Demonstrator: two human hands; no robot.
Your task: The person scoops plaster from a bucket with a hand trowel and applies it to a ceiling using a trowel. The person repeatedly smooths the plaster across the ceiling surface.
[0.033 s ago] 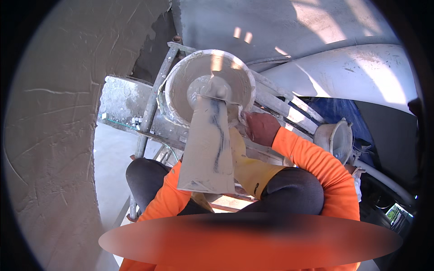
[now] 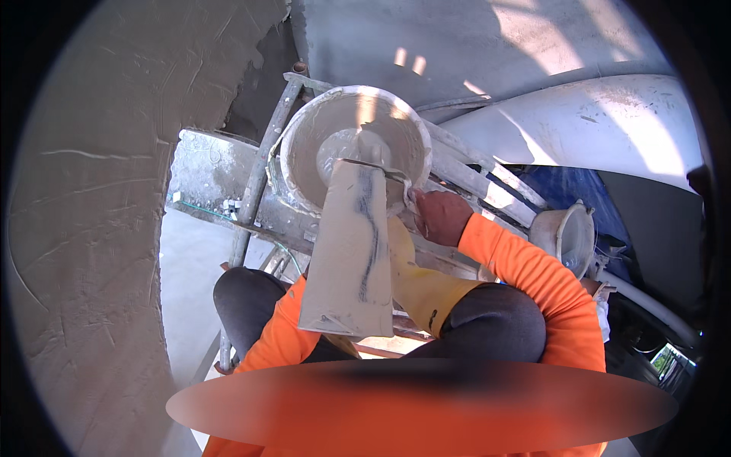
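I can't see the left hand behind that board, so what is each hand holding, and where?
Right hand grips the bucket at its near rim. The left hand is hidden under the plaster board; its hold cannot be told.

One plaster-coated bucket [image 2: 354, 148] sits at the scaffold's [image 2: 255, 179] far edge. One flat plastering board [image 2: 352, 244] reaches over its rim. One smaller pail [image 2: 567, 236] stands at the right. One bare hand [image 2: 440, 215] shows; one yellow glove [image 2: 422, 286] lies under the board. Two knees are visible.
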